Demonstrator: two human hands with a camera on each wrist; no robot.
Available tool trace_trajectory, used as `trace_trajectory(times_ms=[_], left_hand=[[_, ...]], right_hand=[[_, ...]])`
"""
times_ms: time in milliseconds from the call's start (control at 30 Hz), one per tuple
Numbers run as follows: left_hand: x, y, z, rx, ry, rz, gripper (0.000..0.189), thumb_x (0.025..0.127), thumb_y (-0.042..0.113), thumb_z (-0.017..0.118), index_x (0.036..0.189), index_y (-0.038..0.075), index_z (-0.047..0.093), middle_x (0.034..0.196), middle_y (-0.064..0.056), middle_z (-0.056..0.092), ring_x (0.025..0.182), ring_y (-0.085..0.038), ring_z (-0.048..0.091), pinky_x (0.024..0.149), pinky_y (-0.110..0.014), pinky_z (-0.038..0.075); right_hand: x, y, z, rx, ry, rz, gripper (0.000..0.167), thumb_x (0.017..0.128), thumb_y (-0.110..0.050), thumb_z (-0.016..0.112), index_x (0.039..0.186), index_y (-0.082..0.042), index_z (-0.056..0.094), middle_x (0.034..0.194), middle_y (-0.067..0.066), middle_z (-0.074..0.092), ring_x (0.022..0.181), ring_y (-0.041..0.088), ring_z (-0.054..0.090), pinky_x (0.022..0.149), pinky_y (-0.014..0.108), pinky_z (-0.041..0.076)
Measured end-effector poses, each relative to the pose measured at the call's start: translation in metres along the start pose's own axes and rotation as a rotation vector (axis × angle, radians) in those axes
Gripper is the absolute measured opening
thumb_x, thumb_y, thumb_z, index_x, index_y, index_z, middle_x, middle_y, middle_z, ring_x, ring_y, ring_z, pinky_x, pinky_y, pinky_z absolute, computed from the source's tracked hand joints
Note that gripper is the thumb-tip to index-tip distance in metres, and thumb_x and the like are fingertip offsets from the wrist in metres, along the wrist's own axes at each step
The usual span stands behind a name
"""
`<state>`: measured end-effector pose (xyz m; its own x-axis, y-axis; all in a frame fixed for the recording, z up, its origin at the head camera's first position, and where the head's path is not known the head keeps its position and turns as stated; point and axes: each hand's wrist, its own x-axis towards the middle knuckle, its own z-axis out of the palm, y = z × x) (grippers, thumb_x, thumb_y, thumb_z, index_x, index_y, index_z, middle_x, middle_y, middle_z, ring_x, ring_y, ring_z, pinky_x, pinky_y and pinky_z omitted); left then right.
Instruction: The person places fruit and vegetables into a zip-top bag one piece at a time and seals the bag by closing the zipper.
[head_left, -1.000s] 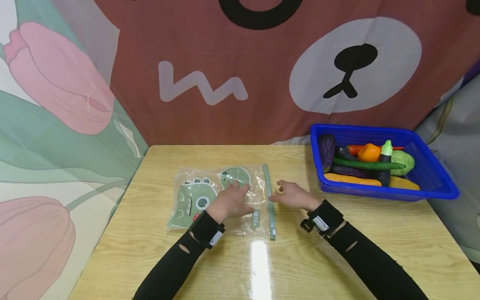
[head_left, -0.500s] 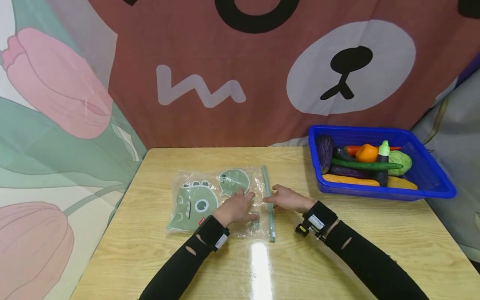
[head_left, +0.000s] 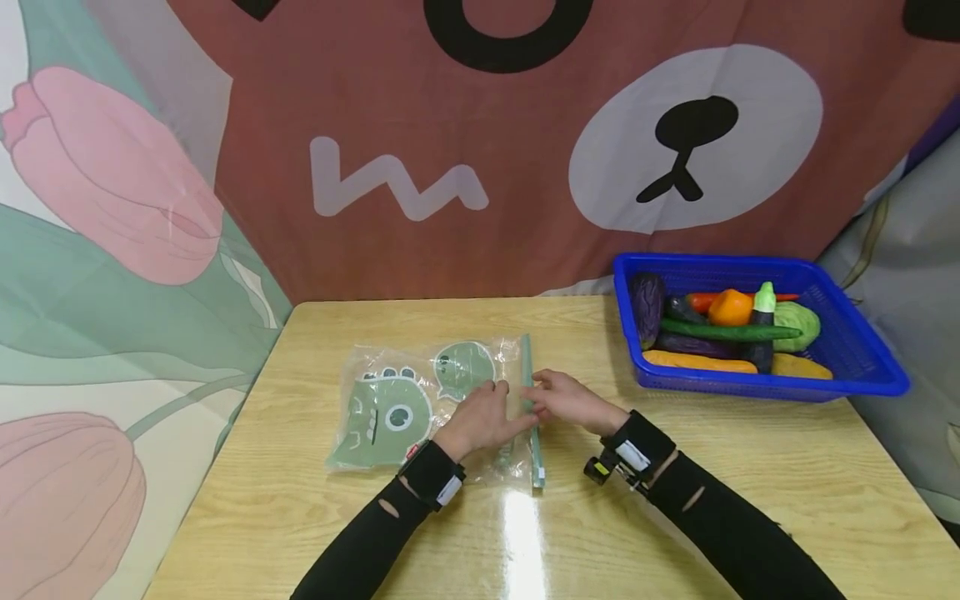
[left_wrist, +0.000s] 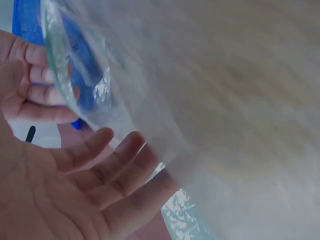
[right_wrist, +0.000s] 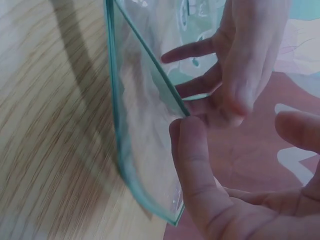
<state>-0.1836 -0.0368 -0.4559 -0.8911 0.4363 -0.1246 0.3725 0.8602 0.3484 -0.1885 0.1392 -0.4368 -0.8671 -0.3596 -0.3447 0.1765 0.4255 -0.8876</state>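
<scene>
A clear zip bag with green dinosaur prints lies on the table, its green-edged mouth facing right. In the right wrist view the mouth gapes, one green rim raised from the other. My left hand is over the bag's right part, its fingers spread against the film in the left wrist view. At the mouth is my right hand, its fingertips touching the raised rim and its thumb held apart. Both hands come close together at this edge. No vegetable shows inside the bag.
A blue plastic basket stands at the back right of the wooden table. It holds eggplants, a cucumber, an orange pepper, a cabbage and other vegetables. A printed cloth hangs behind the table.
My right hand has moved left to the bag's green edge. The left hand has slid right and slightly toward me over the bag, coming nearer the right hand.
</scene>
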Motion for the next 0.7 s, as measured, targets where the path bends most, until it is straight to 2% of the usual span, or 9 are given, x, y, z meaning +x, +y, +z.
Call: trace_trajectory(times_ms=[100,200,367,467,533,600,700], left_hand=[[0.002,0.003,0.001,-0.055,0.027,-0.026,0.080,0.083,0.069,0.048,0.117,-0.003,0.053,0.099,-0.015,0.059,0.081,-0.022,0.059,0.063,-0.031,0.048],[0.003,0.005,0.001,-0.132,0.030,-0.055,0.070,0.084,0.061,0.053,0.116,-0.002,0.053,0.090,-0.009,0.059,0.071,-0.018,0.056,0.056,-0.028,0.046],[0.003,0.008,-0.002,-0.282,0.034,-0.059,0.051,0.085,0.045,0.060,0.113,0.002,0.053,0.070,0.000,0.055,0.055,-0.013,0.052,0.046,-0.026,0.040],[0.001,0.009,-0.006,-0.364,0.047,-0.045,0.043,0.088,0.034,0.059,0.115,0.001,0.052,0.063,0.002,0.051,0.049,-0.010,0.048,0.043,-0.024,0.037],[-0.001,0.010,-0.009,-0.403,0.070,-0.038,0.041,0.089,0.026,0.057,0.119,-0.001,0.051,0.060,0.003,0.048,0.047,-0.009,0.045,0.041,-0.022,0.034],[-0.003,0.010,-0.014,-0.420,0.115,-0.031,0.041,0.088,0.018,0.055,0.123,-0.003,0.050,0.060,0.004,0.046,0.046,-0.008,0.042,0.041,-0.021,0.033],[-0.007,0.009,-0.022,-0.425,0.196,-0.028,0.045,0.085,0.013,0.054,0.126,-0.006,0.050,0.062,0.004,0.047,0.049,-0.008,0.043,0.044,-0.021,0.035]], right_hand=[[-0.001,-0.002,0.003,0.029,-0.003,-0.016,0.067,0.098,-0.028,0.048,0.143,0.013,0.020,0.134,0.030,0.042,0.108,0.033,0.059,0.090,0.039,0.052],[-0.004,-0.005,0.005,0.058,0.004,-0.039,0.066,0.098,-0.029,0.049,0.144,0.010,0.021,0.131,0.029,0.045,0.111,0.033,0.058,0.091,0.037,0.052],[-0.009,-0.012,0.009,0.036,0.025,-0.121,0.061,0.098,-0.029,0.050,0.143,0.007,0.029,0.114,0.022,0.055,0.099,0.024,0.061,0.085,0.034,0.053],[-0.012,-0.015,0.010,0.005,0.030,-0.168,0.056,0.098,-0.027,0.049,0.141,0.005,0.033,0.114,0.020,0.059,0.098,0.023,0.062,0.084,0.036,0.053],[-0.014,-0.016,0.010,-0.046,0.054,-0.204,0.052,0.098,-0.026,0.049,0.139,0.003,0.038,0.115,0.019,0.060,0.101,0.024,0.061,0.084,0.037,0.053],[-0.018,-0.016,0.010,-0.138,0.107,-0.277,0.045,0.098,-0.025,0.050,0.135,0.000,0.046,0.117,0.016,0.061,0.103,0.025,0.060,0.085,0.038,0.053],[-0.022,-0.016,0.007,-0.332,0.272,-0.381,0.036,0.095,-0.024,0.055,0.125,-0.004,0.059,0.109,0.011,0.061,0.094,0.022,0.059,0.076,0.033,0.051]])
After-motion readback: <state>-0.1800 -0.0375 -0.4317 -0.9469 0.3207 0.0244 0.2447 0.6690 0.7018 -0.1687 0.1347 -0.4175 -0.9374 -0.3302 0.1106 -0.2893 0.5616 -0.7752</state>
